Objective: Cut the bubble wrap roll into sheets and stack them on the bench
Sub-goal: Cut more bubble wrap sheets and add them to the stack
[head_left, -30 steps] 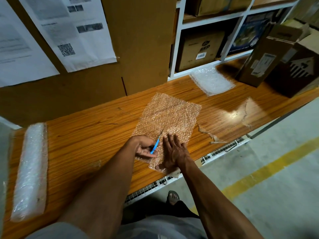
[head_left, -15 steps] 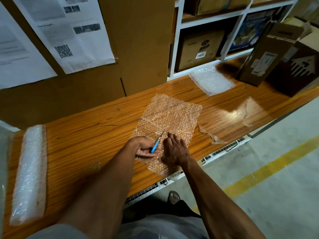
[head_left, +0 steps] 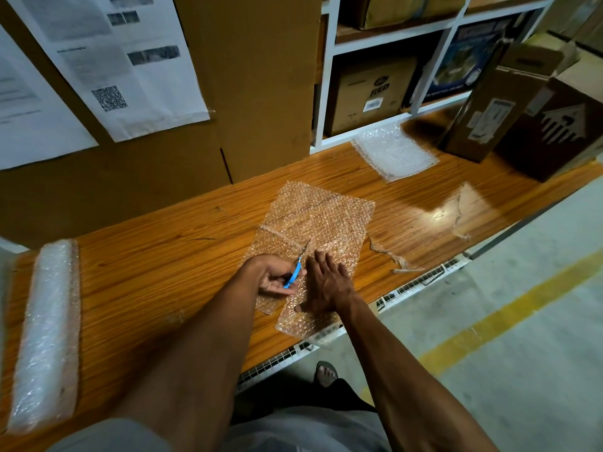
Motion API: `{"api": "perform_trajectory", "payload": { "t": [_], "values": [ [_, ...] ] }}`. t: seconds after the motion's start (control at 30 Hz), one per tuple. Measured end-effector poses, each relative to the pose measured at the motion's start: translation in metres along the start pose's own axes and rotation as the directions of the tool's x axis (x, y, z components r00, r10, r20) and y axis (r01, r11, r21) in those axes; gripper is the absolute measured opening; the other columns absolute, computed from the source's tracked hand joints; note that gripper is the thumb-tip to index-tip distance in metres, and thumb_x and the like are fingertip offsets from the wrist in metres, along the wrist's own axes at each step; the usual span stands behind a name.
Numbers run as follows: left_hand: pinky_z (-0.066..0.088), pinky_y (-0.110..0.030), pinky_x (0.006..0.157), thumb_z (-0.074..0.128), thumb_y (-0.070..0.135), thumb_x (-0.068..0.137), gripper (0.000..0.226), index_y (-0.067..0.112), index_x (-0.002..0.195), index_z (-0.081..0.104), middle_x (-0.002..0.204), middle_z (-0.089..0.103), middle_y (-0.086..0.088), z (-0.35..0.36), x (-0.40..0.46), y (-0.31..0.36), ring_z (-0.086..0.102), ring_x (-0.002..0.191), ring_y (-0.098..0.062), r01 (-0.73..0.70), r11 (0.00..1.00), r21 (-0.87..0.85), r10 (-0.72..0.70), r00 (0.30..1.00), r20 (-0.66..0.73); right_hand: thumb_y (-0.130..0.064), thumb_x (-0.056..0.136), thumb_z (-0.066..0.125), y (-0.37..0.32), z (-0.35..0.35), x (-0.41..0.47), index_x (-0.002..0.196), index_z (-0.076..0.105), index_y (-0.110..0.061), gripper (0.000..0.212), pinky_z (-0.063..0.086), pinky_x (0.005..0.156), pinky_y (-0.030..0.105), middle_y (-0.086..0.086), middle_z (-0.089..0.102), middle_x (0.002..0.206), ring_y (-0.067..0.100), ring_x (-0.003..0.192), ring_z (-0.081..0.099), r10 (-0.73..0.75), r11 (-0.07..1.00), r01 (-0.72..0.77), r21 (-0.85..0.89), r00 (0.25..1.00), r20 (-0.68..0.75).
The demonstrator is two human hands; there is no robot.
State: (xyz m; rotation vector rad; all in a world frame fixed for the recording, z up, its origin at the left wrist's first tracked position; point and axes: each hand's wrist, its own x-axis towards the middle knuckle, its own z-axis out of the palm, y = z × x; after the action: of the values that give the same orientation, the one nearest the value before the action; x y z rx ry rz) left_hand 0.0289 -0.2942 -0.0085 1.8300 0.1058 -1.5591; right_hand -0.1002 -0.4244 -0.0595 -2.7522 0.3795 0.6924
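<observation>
A sheet of bubble wrap (head_left: 321, 216) lies flat on the wooden bench (head_left: 156, 262), its near end over the front edge. My left hand (head_left: 275, 277) grips a blue-handled cutter (head_left: 295, 272) whose blade points away into the sheet along a cut line. My right hand (head_left: 326, 285) presses flat on the wrap just right of the blade. A bubble wrap roll (head_left: 45, 331) lies at the bench's far left. A stack of cut sheets (head_left: 394, 151) rests at the back right, below the shelf.
Cardboard boxes (head_left: 535, 112) stand on the bench's right end. White shelving (head_left: 368, 93) with boxes rises behind. A large cardboard panel (head_left: 254, 86) and taped papers (head_left: 107, 60) cover the back wall. Thin offcut strips (head_left: 391, 259) lie right of the sheet. Concrete floor with a yellow line (head_left: 502, 314) is to the right.
The blade has advanced a little away from me along the sheet. A cut strip on the sheet's left side has separated and shifted. My right hand has slid slightly forward.
</observation>
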Motion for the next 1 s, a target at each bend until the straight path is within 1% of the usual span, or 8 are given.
{"api": "perform_trajectory", "payload": {
  "t": [0.17,0.3,0.4,0.57,0.67,0.77,0.93,1.0],
  "values": [
    [0.06,-0.023,0.052,0.061,0.005,0.102,0.015,0.0,0.091,0.07,0.086,0.069,-0.016,-0.002,0.003,-0.004,0.072,0.07,-0.018,-0.012,0.998,-0.065,0.013,1.0,0.005,-0.09,0.064,0.07,0.001,-0.001,0.001,0.162,-0.021,-0.011,0.155,0.001,0.128,0.059,0.01,-0.029,0.169,0.035,0.157,-0.021,0.028,0.999,-0.028,-0.018,0.999,0.024],
    [0.064,-0.038,0.077,0.062,0.012,0.103,0.014,0.002,0.096,0.07,0.09,0.069,-0.016,-0.005,0.007,0.0,0.072,0.08,-0.02,0.027,0.994,-0.109,-0.023,0.999,0.033,-0.087,0.065,0.072,-0.002,-0.007,-0.001,0.162,-0.021,-0.012,0.154,0.003,0.128,0.059,0.01,-0.031,0.168,0.036,0.157,-0.02,0.031,0.999,-0.03,-0.023,0.999,0.042],
    [0.064,-0.032,0.06,0.066,0.023,0.102,0.022,0.002,0.094,0.068,0.09,0.069,-0.017,0.0,0.003,0.009,0.071,0.076,-0.02,0.032,0.999,-0.04,-0.031,0.999,0.023,-0.078,0.068,0.078,-0.005,-0.018,-0.007,0.164,-0.017,-0.015,0.149,0.006,0.128,0.061,0.009,-0.031,0.168,0.039,0.156,-0.02,0.025,0.999,-0.024,-0.021,0.998,0.06],
    [0.065,-0.033,0.065,0.063,0.022,0.104,0.018,0.007,0.096,0.071,0.092,0.07,-0.015,0.002,0.009,0.015,0.073,0.066,-0.017,0.043,0.999,-0.015,-0.043,0.999,0.016,-0.069,0.09,0.062,0.001,-0.019,-0.004,0.163,0.011,-0.011,0.106,0.005,0.127,0.061,0.011,-0.022,0.171,0.04,0.157,-0.016,0.001,0.999,0.001,0.047,0.999,-0.04],
    [0.065,-0.033,0.063,0.065,0.017,0.102,0.014,0.005,0.103,0.071,0.104,0.07,-0.02,0.003,0.013,0.014,0.074,0.076,-0.02,0.035,0.998,-0.052,-0.036,0.999,-0.009,-0.053,0.099,0.056,0.008,-0.013,0.006,0.159,0.019,-0.011,0.081,0.001,0.128,0.059,0.012,-0.017,0.173,0.037,0.158,-0.015,-0.013,0.996,0.021,0.083,0.995,-0.095],
    [0.063,-0.027,0.056,0.066,0.013,0.101,0.019,0.002,0.115,0.07,0.101,0.071,-0.02,0.004,0.015,0.013,0.075,0.074,-0.021,0.013,0.996,-0.083,-0.016,0.999,-0.032,-0.044,0.095,0.067,0.013,-0.011,0.011,0.163,0.007,-0.009,0.097,0.0,0.128,0.058,0.011,-0.014,0.173,0.036,0.159,-0.014,-0.025,0.995,0.03,0.09,0.998,-0.056],
    [0.06,-0.022,0.051,0.068,0.012,0.098,0.012,0.0,0.099,0.07,0.09,0.069,-0.017,0.004,0.01,0.016,0.07,0.074,-0.019,0.001,0.995,-0.102,0.0,1.0,0.005,-0.051,0.092,0.071,0.013,-0.023,0.011,0.162,-0.016,-0.004,0.121,0.005,0.129,0.056,0.012,-0.021,0.171,0.033,0.159,-0.014,0.004,1.0,-0.004,0.016,1.0,0.025],
    [0.061,-0.026,0.052,0.065,0.014,0.101,0.014,0.003,0.107,0.071,0.099,0.07,-0.017,0.003,0.01,0.018,0.073,0.075,-0.018,0.029,0.993,-0.119,-0.025,0.999,0.036,-0.056,0.09,0.071,0.013,-0.028,0.01,0.162,-0.016,-0.005,0.124,0.006,0.129,0.056,0.011,-0.022,0.171,0.032,0.159,-0.015,0.014,1.0,-0.015,0.004,0.999,0.033]
  ]
}}
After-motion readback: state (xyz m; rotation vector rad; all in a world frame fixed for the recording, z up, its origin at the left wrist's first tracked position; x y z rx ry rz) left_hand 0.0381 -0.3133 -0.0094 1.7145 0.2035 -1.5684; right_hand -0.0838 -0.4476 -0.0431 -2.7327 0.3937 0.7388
